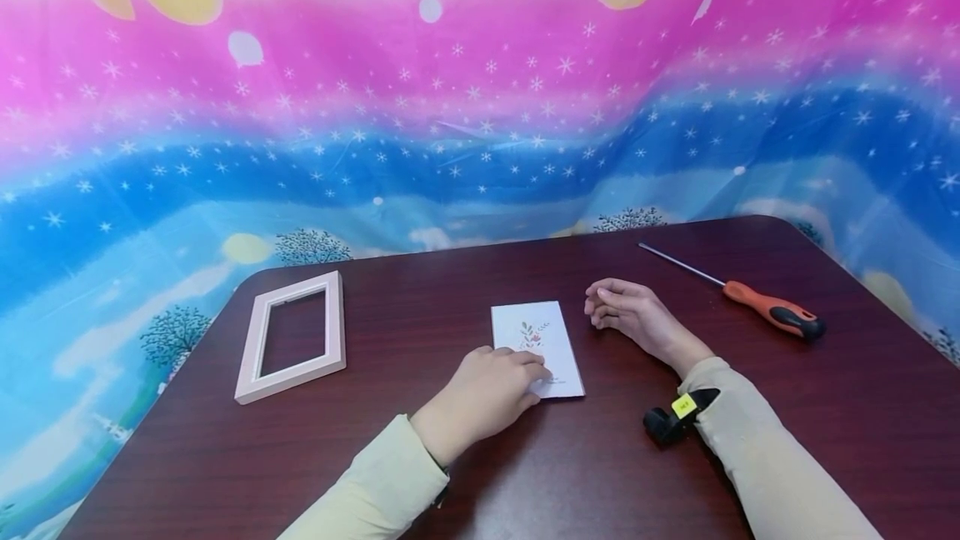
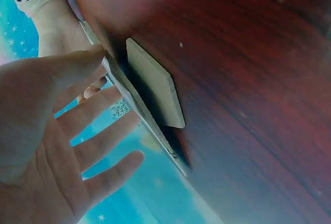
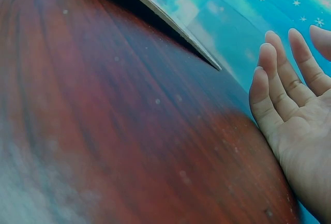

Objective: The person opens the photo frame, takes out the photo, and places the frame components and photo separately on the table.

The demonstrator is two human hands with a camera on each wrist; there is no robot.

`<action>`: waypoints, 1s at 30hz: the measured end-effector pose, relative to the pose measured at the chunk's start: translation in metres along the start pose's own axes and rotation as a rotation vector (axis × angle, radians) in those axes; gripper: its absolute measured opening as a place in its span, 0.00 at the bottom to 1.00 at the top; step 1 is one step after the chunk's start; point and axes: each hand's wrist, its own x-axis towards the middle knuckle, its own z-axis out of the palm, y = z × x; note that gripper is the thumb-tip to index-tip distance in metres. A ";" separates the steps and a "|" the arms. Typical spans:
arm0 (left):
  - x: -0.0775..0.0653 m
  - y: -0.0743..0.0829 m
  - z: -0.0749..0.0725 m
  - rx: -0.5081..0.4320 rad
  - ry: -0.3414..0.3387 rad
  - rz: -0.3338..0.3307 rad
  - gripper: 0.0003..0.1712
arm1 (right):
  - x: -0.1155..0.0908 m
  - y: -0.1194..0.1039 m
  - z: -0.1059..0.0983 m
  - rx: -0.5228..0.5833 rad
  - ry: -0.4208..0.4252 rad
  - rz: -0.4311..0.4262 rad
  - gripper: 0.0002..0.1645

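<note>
My left hand (image 1: 483,394) pinches the near left part of a picture frame backing board (image 1: 558,357), thumb at its edge and fingers over its front. A white print with a small floral design covers that front. In the left wrist view the board (image 2: 139,105) stands off the table on edge, with a stiff brown stand flap (image 2: 158,87) sticking out behind it. To the right of the board, my right hand (image 1: 637,319) holds nothing, its fingers loosely bent. The right wrist view shows this hand (image 3: 297,105) palm up beside the board's edge (image 3: 176,25).
A pale pink picture frame (image 1: 251,336) with a see-through opening lies at the left of the dark wooden table (image 1: 420,307). At the right lies a screwdriver (image 1: 765,307) with an orange and black handle. A colourful printed cloth (image 1: 465,132) hangs behind the table.
</note>
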 end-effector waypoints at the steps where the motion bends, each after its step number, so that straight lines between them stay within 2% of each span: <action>1: -0.001 -0.001 0.000 -0.004 0.003 -0.001 0.17 | 0.000 0.000 0.000 -0.001 0.001 0.000 0.11; 7: -0.008 -0.006 0.000 0.001 0.000 -0.012 0.18 | 0.000 0.000 0.000 -0.019 0.009 0.008 0.11; 14: -0.021 -0.017 0.002 -0.004 0.039 -0.019 0.15 | 0.000 0.000 0.001 -0.020 0.015 0.010 0.11; 21: -0.032 -0.024 0.000 0.001 0.011 -0.042 0.16 | 0.000 0.000 0.001 -0.015 0.012 0.012 0.11; 26: -0.033 -0.024 0.001 -0.002 0.029 -0.043 0.16 | 0.000 -0.001 0.001 -0.017 0.015 0.015 0.11; 30: -0.027 -0.019 0.000 -0.013 0.061 -0.027 0.16 | -0.001 -0.001 0.001 -0.023 0.020 0.017 0.11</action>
